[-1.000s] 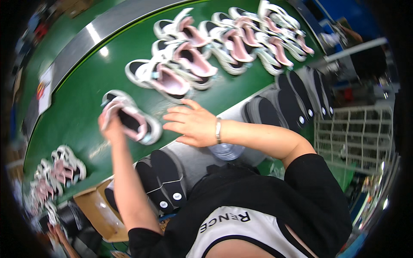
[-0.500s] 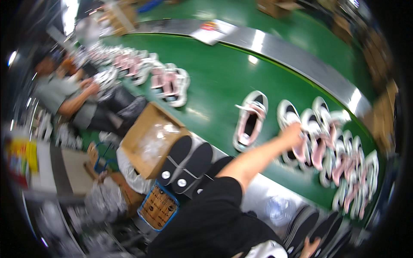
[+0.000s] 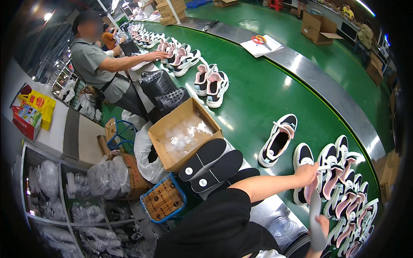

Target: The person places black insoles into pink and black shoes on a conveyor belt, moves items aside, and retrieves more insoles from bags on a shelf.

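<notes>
Pinching the pink-lined opening of a black-and-white shoe (image 3: 303,154), the left fingers (image 3: 312,170) were closed on it where it sat on the green counter (image 3: 241,124). Just nearer the body, the right fingers (image 3: 322,220) gripped a thin grey insole (image 3: 316,206), held on edge beside the same shoe. Right of the left fingers, more shoes (image 3: 344,189) stood crowded along the counter; to their left, one lone shoe (image 3: 278,139) rested with its laces loose. The counter's smooth surface threw back the ceiling lights, and well beyond the fingers a curved metal border (image 3: 292,60) edged it, carrying a white sheet (image 3: 273,41) and orange-handled scissors (image 3: 260,39). Left of the fingers, on the near side, lay black insoles (image 3: 215,167) and an open cardboard box (image 3: 157,148) with clear plastic inside; a clear round container (image 3: 282,228) stood close by, between the left forearm and the right fingers. Farther left, a co-worker (image 3: 105,64) in a grey shirt reached a hand to another row of shoes (image 3: 185,60). Lower left of the fingers were a blue-framed stool (image 3: 163,198) and a rack (image 3: 64,202) of plastic-wrapped goods, while past the border a green floor (image 3: 254,21) held a carton (image 3: 316,26).
</notes>
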### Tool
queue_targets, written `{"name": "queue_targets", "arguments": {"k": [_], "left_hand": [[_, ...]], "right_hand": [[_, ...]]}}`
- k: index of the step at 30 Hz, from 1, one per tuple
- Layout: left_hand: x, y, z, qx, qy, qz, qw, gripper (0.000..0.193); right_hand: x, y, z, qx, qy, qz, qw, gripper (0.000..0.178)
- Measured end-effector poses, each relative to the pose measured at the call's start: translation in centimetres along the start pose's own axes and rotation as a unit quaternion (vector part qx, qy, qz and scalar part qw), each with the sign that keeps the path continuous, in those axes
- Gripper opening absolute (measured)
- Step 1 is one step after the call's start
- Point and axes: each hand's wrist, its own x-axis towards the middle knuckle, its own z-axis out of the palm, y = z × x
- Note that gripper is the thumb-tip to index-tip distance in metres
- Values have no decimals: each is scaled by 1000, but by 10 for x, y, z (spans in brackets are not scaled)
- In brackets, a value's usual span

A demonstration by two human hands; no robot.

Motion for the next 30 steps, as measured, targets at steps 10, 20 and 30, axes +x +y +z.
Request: {"name": "queue_targets", "arguments": {"k": [10, 20, 30], "left_hand": [[1, -6, -15, 37, -104, -91, 990, 32], [5, 22, -13, -83, -100, -69, 989, 24], [1, -14, -12, -72, -73, -175, 979, 32]], "right_hand": [[123, -14, 71, -202, -261, 261, 907, 39], [104, -26, 78, -220, -229, 295, 901, 17], [117, -78, 27, -215, -386, 331, 834, 38]]}}
